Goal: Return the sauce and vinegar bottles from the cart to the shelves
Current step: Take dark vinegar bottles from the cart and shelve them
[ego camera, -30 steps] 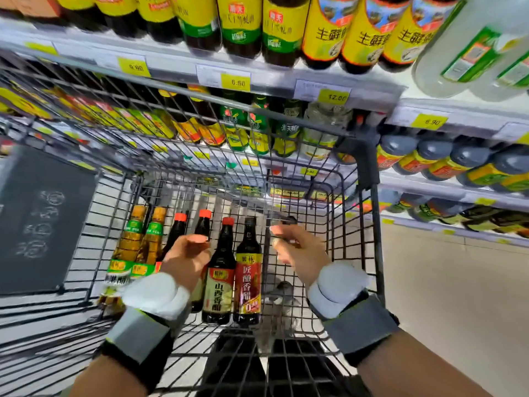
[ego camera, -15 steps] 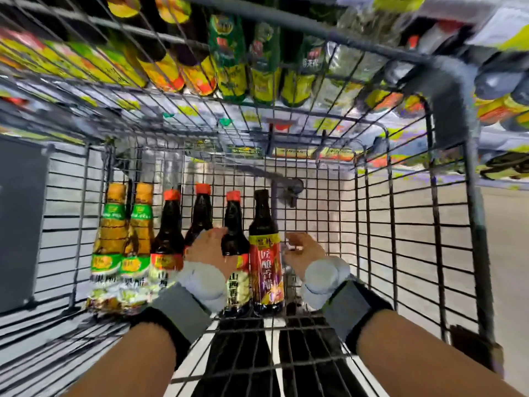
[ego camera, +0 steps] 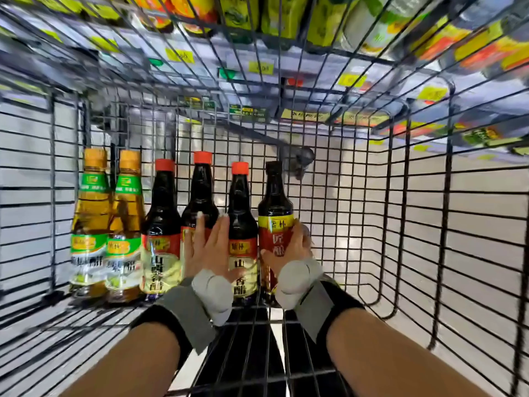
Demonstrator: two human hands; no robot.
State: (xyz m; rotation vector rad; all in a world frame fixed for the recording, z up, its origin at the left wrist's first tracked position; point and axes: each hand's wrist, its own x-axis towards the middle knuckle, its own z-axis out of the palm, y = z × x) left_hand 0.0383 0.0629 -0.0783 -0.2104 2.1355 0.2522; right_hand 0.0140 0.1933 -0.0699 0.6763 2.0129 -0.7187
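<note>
Right hand (ego camera: pixel 289 247) wrapped round black-capped bottle (ego camera: pixel 274 202): thumb on red label, fingers curled round far side. Bottle upright, in row with the others. Left hand (ego camera: pixel 209 250) flat, fingers straight, lying against two of the red-capped bottles (ego camera: pixel 161 213); I see no grasp. Count in cart (ego camera: pixel 400 224): 6 bottles, one row near far wall. 2 yellow bottles (ego camera: pixel 91 207) at left, 3 red-capped, 1 black-capped at right end. Shelves (ego camera: pixel 257 67) beyond mesh, blurred.
</note>
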